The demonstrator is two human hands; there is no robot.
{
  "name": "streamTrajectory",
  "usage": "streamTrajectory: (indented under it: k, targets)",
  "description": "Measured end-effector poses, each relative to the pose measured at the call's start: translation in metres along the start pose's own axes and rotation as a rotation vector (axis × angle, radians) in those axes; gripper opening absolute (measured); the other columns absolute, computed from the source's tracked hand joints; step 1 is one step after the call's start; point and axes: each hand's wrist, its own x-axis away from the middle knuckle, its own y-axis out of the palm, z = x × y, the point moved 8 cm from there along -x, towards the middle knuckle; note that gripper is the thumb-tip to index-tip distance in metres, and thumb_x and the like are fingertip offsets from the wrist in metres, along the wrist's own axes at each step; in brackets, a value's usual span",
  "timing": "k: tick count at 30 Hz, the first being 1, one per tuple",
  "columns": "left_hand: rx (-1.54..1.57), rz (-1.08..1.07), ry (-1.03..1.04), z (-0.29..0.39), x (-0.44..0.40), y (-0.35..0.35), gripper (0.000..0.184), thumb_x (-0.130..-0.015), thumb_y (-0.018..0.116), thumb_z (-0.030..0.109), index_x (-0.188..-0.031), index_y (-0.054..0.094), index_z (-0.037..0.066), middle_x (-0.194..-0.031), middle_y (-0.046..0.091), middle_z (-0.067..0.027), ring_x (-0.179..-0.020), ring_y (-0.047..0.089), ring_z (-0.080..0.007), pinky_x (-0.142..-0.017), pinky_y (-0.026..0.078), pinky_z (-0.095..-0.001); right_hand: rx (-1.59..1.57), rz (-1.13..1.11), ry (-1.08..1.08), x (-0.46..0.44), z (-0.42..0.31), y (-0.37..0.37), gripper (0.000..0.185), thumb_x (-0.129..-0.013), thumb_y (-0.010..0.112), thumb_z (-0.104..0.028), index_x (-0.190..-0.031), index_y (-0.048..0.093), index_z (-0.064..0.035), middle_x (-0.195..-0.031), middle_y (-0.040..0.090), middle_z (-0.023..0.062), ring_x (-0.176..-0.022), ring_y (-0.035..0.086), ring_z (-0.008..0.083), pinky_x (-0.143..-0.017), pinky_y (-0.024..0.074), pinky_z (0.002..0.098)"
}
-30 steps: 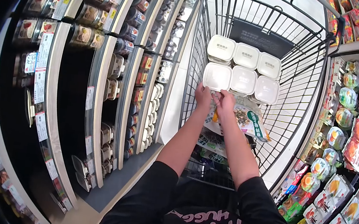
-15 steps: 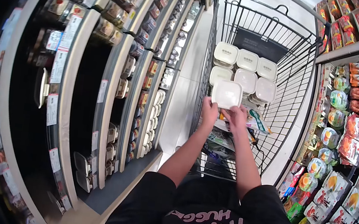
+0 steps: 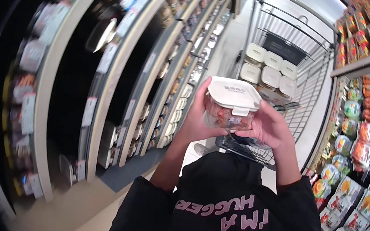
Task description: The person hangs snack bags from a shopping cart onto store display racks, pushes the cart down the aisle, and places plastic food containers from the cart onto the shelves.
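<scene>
A clear food container with a white lid [image 3: 234, 93] is held up between both hands, close to the camera. Reddish food shows through its transparent sides, and a white clip hangs from the front of the lid. My left hand [image 3: 195, 116] grips the left side, thumb tucked beneath. On the opposite side, my right hand [image 3: 273, 125] is wrapped round the right corner and underside. Behind it, several similar white-lidded containers [image 3: 270, 76] sit stacked in rows inside the shopping cart [image 3: 306, 113].
Tall refrigerated shelves [image 3: 120, 81] with price tags run along the left, holding packaged food. A white-lidded container [image 3: 105, 35] stands on one shelf. To the right, a rack displays colourful snack packets [image 3: 364, 145]. Pale floor tiles [image 3: 232, 43] lie between shelves and cart.
Both hands have lifted the white-lidded container out of the cart and closer to me, so its side now shows. The view has turned left, and the cart appears farther off.
</scene>
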Motion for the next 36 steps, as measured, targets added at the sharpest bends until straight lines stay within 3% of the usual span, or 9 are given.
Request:
streamTrajectory:
  k: [4,11,18,20,24,25,28,29,36]
  targets:
    - [-0.099,0.187,0.11,0.064,0.038,-0.038,0.12,-0.054,0.089,0.023,-0.143,0.011,0.003,-0.135,0.035,-0.0172,-0.124,0.04,-0.0273,-0.101,0.036,-0.0392,0.008,-0.233,0.16,-0.019,0.025,0.077,0.059,-0.096,0.039,-0.042,-0.138,0.026,-0.0024,-0.132,0.042,0.0242,-0.115,0.051,0.0398,-0.094,0.0445,0.055]
    - [-0.24,0.484,0.152,0.08,0.122,-0.089,0.11,-0.055,0.089,0.023,-0.14,0.021,0.006,-0.132,0.037,-0.0158,-0.118,0.045,-0.0236,-0.095,0.042,-0.0367,0.12,-0.22,0.402,-0.05,0.083,0.095,0.058,-0.096,0.036,-0.047,-0.132,0.032,-0.002,-0.121,0.051,0.0269,-0.096,0.059,0.0476,-0.082,0.0516,0.0551]
    - [-0.238,0.711,0.189,0.083,0.207,-0.109,0.1,-0.057,0.086,0.015,-0.137,0.025,0.009,-0.131,0.038,-0.0123,-0.118,0.045,-0.0231,-0.097,0.04,-0.0364,0.329,-0.257,0.601,-0.08,0.149,0.113,0.059,-0.095,0.042,-0.041,-0.135,0.03,0.0006,-0.128,0.046,0.024,-0.108,0.055,0.0365,-0.087,0.0505,0.0474]
    - [-0.183,0.777,0.201,0.086,0.231,-0.113,0.099,-0.057,0.085,0.015,-0.135,0.026,0.01,-0.13,0.038,-0.0113,-0.118,0.044,-0.0219,-0.097,0.039,-0.0361,0.573,-0.274,0.499,-0.094,0.16,0.11,0.06,-0.095,0.044,-0.038,-0.138,0.027,-0.0006,-0.133,0.043,0.0201,-0.117,0.049,0.0318,-0.094,0.0453,0.0451]
    - [-0.159,0.834,0.202,0.088,0.268,-0.121,0.103,-0.057,0.085,0.015,-0.138,0.02,0.011,-0.134,0.032,-0.0123,-0.125,0.036,-0.0245,-0.104,0.03,-0.0385,0.969,-0.638,0.289,-0.109,0.187,0.167,0.087,-0.075,0.072,-0.027,-0.144,0.022,-0.0089,-0.133,0.043,0.0152,-0.122,0.043,0.0264,-0.101,0.0357,0.0378]
    - [-0.199,0.846,0.217,0.091,0.276,-0.123,0.103,-0.058,0.085,0.014,-0.138,0.021,0.011,-0.134,0.032,-0.0119,-0.126,0.036,-0.0239,-0.105,0.03,-0.0376,0.963,-0.624,0.386,-0.111,0.2,0.175,0.1,-0.061,0.081,-0.016,-0.143,0.026,-0.0112,-0.132,0.044,0.0117,-0.121,0.043,0.0235,-0.102,0.033,0.0349]
    - [-0.224,0.885,0.232,0.101,0.297,-0.127,0.102,-0.058,0.085,0.015,-0.138,0.022,0.01,-0.134,0.033,-0.0119,-0.126,0.036,-0.0235,-0.105,0.029,-0.0372,1.27,-0.86,0.341,-0.119,0.23,0.191,0.097,-0.058,0.083,-0.011,-0.14,0.032,-0.0094,-0.13,0.046,0.0084,-0.12,0.044,0.0206,-0.101,0.0336,0.0334]
    - [-0.216,0.892,0.252,0.103,0.304,-0.128,0.104,-0.058,0.085,0.017,-0.139,0.021,0.009,-0.135,0.033,-0.0123,-0.126,0.035,-0.0236,-0.106,0.028,-0.037,1.263,-0.831,0.408,-0.121,0.241,0.195,0.099,-0.05,0.086,-0.015,-0.137,0.038,-0.0062,-0.128,0.048,0.0062,-0.12,0.045,0.0187,-0.102,0.0326,0.0315]
    - [-0.25,1.073,0.397,0.128,0.34,-0.136,0.106,-0.06,0.084,0.017,-0.143,0.019,0.006,-0.142,0.028,-0.0132,-0.131,0.033,-0.0247,-0.106,0.029,-0.0365,1.256,-0.962,0.309,-0.125,0.279,0.228,0.088,-0.053,0.085,-0.015,-0.131,0.045,-0.0062,-0.122,0.053,0.0076,-0.114,0.05,0.0181,-0.099,0.0369,0.0317]
